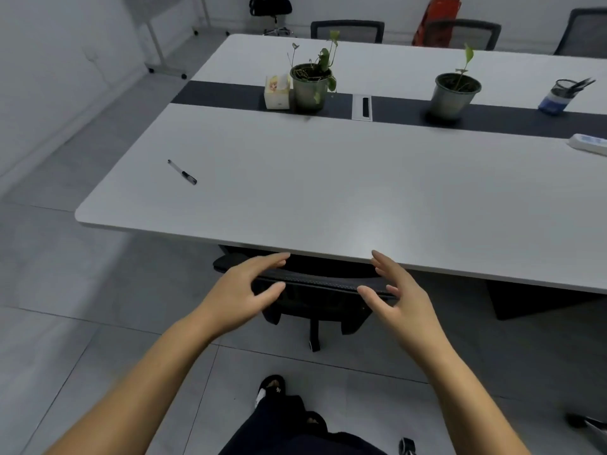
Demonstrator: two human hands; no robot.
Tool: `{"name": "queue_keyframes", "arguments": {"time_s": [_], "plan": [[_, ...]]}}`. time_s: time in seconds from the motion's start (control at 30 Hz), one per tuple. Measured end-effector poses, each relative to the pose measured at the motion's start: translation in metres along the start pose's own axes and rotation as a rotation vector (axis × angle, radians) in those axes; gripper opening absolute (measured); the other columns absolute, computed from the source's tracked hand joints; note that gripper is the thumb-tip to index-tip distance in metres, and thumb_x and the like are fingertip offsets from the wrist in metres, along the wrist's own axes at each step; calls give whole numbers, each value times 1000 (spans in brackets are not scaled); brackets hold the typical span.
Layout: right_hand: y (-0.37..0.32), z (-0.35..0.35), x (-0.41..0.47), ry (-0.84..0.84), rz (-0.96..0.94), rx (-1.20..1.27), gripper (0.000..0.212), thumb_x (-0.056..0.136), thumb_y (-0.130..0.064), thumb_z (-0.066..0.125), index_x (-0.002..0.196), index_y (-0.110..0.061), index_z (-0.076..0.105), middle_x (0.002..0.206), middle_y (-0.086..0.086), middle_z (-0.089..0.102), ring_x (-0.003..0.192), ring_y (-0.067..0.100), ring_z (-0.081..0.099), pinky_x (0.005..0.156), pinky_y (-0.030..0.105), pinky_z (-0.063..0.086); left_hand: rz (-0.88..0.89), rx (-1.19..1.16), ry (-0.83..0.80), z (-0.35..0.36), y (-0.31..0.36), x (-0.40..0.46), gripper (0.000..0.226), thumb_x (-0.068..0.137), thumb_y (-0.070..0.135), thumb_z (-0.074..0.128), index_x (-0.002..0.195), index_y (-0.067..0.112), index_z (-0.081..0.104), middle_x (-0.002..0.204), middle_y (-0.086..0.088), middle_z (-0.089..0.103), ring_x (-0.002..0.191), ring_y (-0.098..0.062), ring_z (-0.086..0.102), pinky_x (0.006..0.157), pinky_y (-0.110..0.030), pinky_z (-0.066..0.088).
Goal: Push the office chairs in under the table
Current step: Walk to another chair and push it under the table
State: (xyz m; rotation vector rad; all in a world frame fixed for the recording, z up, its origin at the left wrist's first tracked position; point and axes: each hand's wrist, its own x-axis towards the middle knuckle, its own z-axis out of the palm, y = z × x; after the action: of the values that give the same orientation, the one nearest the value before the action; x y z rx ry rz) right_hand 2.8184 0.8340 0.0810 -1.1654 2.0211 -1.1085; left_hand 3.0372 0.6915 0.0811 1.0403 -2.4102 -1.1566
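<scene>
A black office chair (315, 290) stands at the near edge of the long white table (328, 192), its seat under the tabletop and its backrest top just outside the edge. My left hand (243, 290) hovers at the left end of the backrest top, fingers spread and relaxed. My right hand (394, 290) is at the right end, fingers likewise spread. Neither hand grips the backrest; whether they touch it I cannot tell.
On the table lie a pen (182, 172), a tissue box (277, 91), two potted plants (310, 85) (455, 93), a pen holder (558, 96) and a power strip (589, 144). Three chairs (348, 31) stand along the far side. Another chair's base (588, 425) shows at lower right.
</scene>
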Motion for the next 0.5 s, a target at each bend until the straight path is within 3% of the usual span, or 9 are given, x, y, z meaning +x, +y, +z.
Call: {"name": "queue_keyframes", "arguments": {"time_s": [0.13,0.37,0.5], "plan": [[-10,3,-46,13,7,56,54,82,-24,66,126,-43,42,123,-27,51,115,-13,45,96,17,39,1,-198,58,9,19,-53,44,80,42,56,121,51,48,122,35,53,114,13,49,92,-1,36],[-18,24,-137,248,176,203,48,80,-27,64,122,-43,48,120,-33,52,112,-9,51,90,19,42,43,-345,64,12,15,-105,47,72,46,55,118,54,49,114,29,62,107,6,58,87,-2,42],[-26,48,-183,467,307,293,47,83,-20,63,119,-47,50,115,-34,55,109,-8,53,92,23,44,86,-339,-44,1,-2,-115,45,83,33,64,113,63,48,114,31,61,106,5,58,85,-2,43]]}}
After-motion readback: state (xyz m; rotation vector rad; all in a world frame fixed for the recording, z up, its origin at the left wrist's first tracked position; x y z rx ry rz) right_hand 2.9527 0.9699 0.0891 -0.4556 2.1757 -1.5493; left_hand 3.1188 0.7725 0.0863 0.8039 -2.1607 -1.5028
